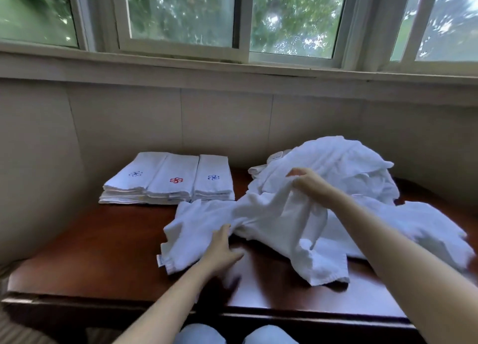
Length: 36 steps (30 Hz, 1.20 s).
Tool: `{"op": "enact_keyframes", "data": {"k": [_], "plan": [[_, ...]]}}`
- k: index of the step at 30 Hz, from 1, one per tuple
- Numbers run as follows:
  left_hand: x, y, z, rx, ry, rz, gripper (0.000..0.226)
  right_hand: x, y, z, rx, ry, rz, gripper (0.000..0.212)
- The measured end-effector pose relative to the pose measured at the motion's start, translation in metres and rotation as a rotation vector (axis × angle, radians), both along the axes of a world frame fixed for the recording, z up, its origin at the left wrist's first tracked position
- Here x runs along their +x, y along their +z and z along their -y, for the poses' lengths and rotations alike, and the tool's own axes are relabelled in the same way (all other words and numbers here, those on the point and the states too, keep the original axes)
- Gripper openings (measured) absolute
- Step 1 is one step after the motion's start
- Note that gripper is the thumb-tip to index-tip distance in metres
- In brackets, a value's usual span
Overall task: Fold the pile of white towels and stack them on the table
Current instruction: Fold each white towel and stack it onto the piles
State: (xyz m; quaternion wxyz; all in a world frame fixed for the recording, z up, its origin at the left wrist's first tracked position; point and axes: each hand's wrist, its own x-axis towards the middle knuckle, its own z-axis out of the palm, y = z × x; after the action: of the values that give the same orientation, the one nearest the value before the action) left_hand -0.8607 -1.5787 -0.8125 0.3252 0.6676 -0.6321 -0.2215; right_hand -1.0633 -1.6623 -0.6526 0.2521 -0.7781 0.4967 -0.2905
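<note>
Rumpled towel (274,214), heaped pile (336,162), folded stacks (168,180)

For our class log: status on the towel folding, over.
Right hand grips unfolded towel, raised. Left hand touches its left part. Three folded stacks far left; loose pile crowds right side.

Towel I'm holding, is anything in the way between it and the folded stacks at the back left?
Nothing visible. The towel, gripped by the right hand, left hand at its bunched middle, lies just in front of the folded stacks, its far edge almost reaching them. The unfolded pile sits to the right, off that path.
</note>
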Motion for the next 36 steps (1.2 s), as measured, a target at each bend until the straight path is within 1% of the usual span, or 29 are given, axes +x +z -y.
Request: {"op": "enact_keyframes", "data": {"k": [1, 2, 4, 6, 8, 9, 11, 13, 14, 15, 16, 17, 18, 19, 20, 21, 22, 23, 24, 25, 26, 27, 29, 31, 33, 34, 35, 36], "plan": [[-0.011, -0.002, 0.006, -0.08, 0.044, -0.023, 0.069, -0.001, -0.001, -0.005, 0.006, 0.003, -0.031, 0.017], [-0.022, -0.003, 0.012, -0.138, 0.086, -0.046, 0.069, -0.001, 0.001, -0.009, -0.013, 0.004, -0.096, 0.021], [-0.044, 0.001, 0.023, -0.169, 0.128, -0.121, 0.075, -0.004, 0.005, -0.015, -0.021, 0.037, -0.199, 0.039], [-0.062, 0.008, 0.032, -0.207, 0.168, -0.22, 0.081, -0.007, 0.016, -0.025, 0.063, 0.107, -0.193, 0.051], [-0.068, 0.016, 0.041, -0.253, 0.269, -0.315, 0.079, -0.013, 0.027, -0.034, 0.192, 0.183, -0.1, 0.051], [-0.066, 0.019, 0.044, -0.273, 0.328, -0.334, 0.074, -0.017, 0.032, -0.038, 0.252, 0.215, -0.04, 0.047], [-0.053, 0.02, 0.046, -0.318, 0.431, -0.283, 0.052, -0.028, 0.037, -0.038, 0.335, 0.242, 0.061, 0.039], [-0.027, 0.019, 0.043, -0.333, 0.513, -0.2, 0.029, -0.042, 0.041, -0.032, 0.326, 0.199, 0.082, 0.037], [-0.011, 0.019, 0.041, -0.327, 0.54, -0.157, 0.024, -0.051, 0.041, -0.025, 0.267, 0.16, 0.031, 0.038], [0.007, 0.018, 0.038, -0.314, 0.56, -0.1, 0.024, -0.06, 0.04, -0.018, 0.186, 0.13, -0.068, 0.039], [0.025, 0.018, 0.036, -0.291, 0.581, -0.018, 0.028, -0.067, 0.039, -0.011, 0.118, 0.121, -0.196, 0.04], [0.042, 0.02, 0.036, -0.264, 0.612, 0.084, 0.033, -0.071, 0.037, -0.006, 0.107, 0.133, -0.312, 0.038], [0.057, 0.025, 0.036, -0.245, 0.652, 0.181, 0.037, -0.072, 0.034, -0.001, 0.159, 0.149, -0.408, 0.031], [0.07, 0.032, 0.037, -0.229, 0.698, 0.255, 0.039, -0.07, 0.029, 0.004, 0.217, 0.163, -0.509, 0.019], [0.082, 0.04, 0.039, -0.206, 0.747, 0.302, 0.04, -0.067, 0.023, 0.01, 0.223, 0.147, -0.635, 0.009], [0.095, 0.049, 0.041, -0.171, 0.794, 0.321, 0.04, -0.064, 0.017, 0.017, 0.17, 0.112, -0.734, 0.008], [0.11, 0.059, 0.042, -0.133, 0.83, 0.307, 0.04, -0.062, 0.011, 0.026, 0.068, 0.028, -0.781, 0.007], [0.126, 0.069, 0.043, -0.107, 0.851, 0.269, 0.04, -0.061, 0.009, 0.033, -0.039, -0.069, -0.748, 0.003], [0.141, 0.081, 0.045, -0.103, 0.854, 0.224, 0.038, -0.06, 0.011, 0.041, -0.127, -0.19, -0.645, 0.014], [0.155, 0.095, 0.047, -0.127, 0.851, 0.19, 0.036, -0.058, 0.015, 0.047, -0.206, -0.291, -0.542, 0.019], [0.165, 0.112, 0.049, -0.176, 0.856, 0.168, 0.033, -0.055, 0.023, 0.051, -0.281, -0.366, -0.439, 0.017], [0.172, 0.132, 0.051, -0.243, 0.869, 0.149, 0.033, -0.051, 0.033, 0.053, -0.36, -0.414, -0.353, 0.019], [0.178, 0.172, 0.051, -0.38, 0.891, 0.101, 0.036, -0.044, 0.06, 0.051, -0.489, -0.479, -0.212, 0.032], [0.181, 0.203, 0.044, -0.534, 0.868, 0.082, 0.036, -0.045, 0.082, 0.043, -0.577, -0.476, -0.147, 0.03], [0.179, 0.222, 0.027, -0.677, 0.759, 0.086, 0.035, -0.059, 0.092, 0.033, -0.581, -0.37, -0.187, 0.022], [0.178, 0.226, 0.016, -0.702, 0.674, 0.087, 0.035, -0.069, 0.091, 0.026, -0.536, -0.306, -0.238, 0.021], [0.176, 0.227, 0.004, -0.655, 0.572, 0.087, 0.036, -0.08, 0.087, 0.017, -0.448, -0.244, -0.301, 0.021], [0.176, 0.225, -0.011, -0.533, 0.448, 0.094, 0.036, -0.09, 0.08, 0.007, -0.312, -0.156, -0.36, 0.022]]}}
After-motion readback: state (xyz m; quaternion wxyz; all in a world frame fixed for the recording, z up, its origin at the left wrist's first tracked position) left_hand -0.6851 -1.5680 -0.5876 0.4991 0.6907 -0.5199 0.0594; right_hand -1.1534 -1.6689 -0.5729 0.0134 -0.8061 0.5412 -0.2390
